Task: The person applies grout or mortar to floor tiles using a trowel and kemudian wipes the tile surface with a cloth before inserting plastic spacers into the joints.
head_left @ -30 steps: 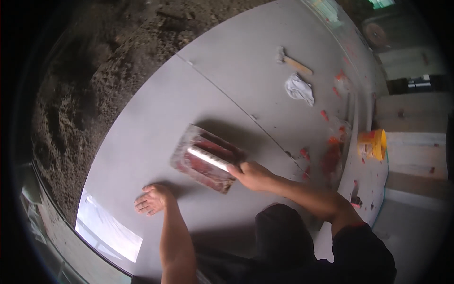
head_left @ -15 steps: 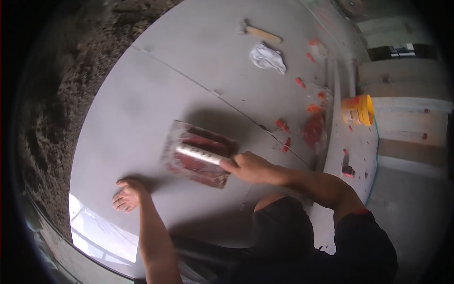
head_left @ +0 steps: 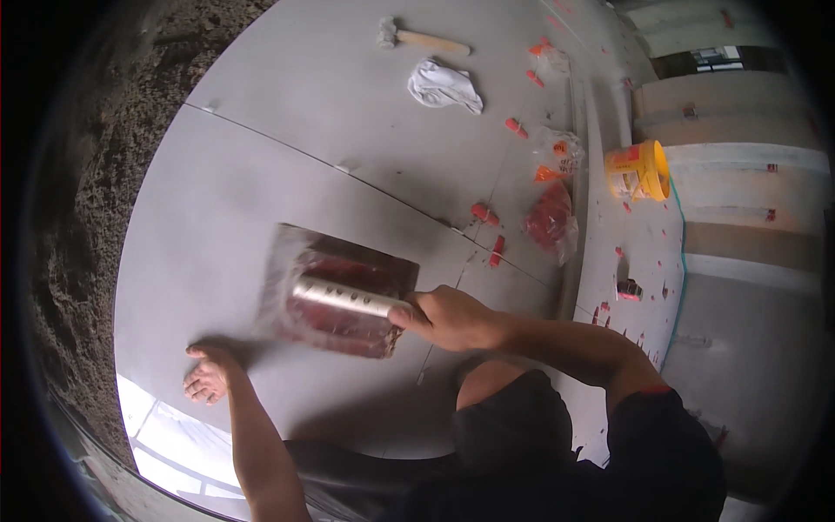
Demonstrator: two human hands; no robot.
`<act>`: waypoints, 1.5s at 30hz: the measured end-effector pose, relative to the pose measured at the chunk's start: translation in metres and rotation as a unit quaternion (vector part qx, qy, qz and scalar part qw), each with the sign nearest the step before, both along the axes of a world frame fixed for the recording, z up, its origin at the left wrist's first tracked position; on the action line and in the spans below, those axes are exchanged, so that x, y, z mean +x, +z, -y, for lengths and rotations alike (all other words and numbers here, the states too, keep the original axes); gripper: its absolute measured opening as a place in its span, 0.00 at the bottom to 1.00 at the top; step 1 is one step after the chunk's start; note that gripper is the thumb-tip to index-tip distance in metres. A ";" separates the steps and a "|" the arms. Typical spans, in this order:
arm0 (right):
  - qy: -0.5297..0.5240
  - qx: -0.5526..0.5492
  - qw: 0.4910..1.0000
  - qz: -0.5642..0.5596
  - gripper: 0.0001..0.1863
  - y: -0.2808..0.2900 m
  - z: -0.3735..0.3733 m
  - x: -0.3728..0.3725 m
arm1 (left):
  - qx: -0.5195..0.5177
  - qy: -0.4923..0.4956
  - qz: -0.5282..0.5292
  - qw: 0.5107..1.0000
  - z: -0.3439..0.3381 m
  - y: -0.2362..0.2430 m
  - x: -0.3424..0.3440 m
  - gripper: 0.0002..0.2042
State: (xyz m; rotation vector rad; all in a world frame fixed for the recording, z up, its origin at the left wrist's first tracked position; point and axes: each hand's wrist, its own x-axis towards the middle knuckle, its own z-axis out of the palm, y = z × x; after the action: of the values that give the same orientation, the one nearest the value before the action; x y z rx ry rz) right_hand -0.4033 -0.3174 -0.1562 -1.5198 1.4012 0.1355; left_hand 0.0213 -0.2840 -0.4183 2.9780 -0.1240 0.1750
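Over the grey slabs (head_left: 261, 187), a rectangular float (head_left: 348, 264) extended left from the nearer right hand (head_left: 448, 317), whose fingers wrapped the right end of its handle (head_left: 344, 297). Handle and long axis pointed left, slightly far, though blur hid any slab contact; near-left, the left hand (head_left: 209, 376) had loose, parted fingers.

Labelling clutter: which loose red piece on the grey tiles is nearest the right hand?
The slim red piece, below-left of the bagged red pieces; the other loose ones sit higher in the picture, farther from the right hand.
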 end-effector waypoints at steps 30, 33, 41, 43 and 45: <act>-0.056 0.007 0.992 -0.114 0.39 -0.074 -0.023 -0.061 | 0.054 -0.180 0.056 0.981 -0.008 0.026 -0.017 0.49; -0.056 -0.018 0.997 -0.056 0.42 -0.091 -0.005 -0.036 | 0.141 -0.226 0.329 0.906 -0.042 0.003 -0.070 0.40; -0.017 -0.092 0.995 0.017 0.29 0.015 0.024 -0.001 | 0.103 -0.221 -0.006 0.970 -0.042 0.027 -0.116 0.43; -0.020 -0.208 0.970 0.123 0.24 0.031 -0.001 0.002 | 0.124 -0.251 0.091 0.956 -0.074 0.009 -0.057 0.43; -0.024 -0.204 0.975 0.090 0.25 -0.004 -0.028 -0.022 | 0.121 -0.243 0.066 0.960 -0.064 0.010 -0.080 0.43</act>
State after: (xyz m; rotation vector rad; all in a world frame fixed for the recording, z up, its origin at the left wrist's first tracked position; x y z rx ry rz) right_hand -0.4258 -0.2895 -0.1599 -1.7787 1.3711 -0.3316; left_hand -0.0583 -0.2204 -0.4085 3.0513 -0.9432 0.3138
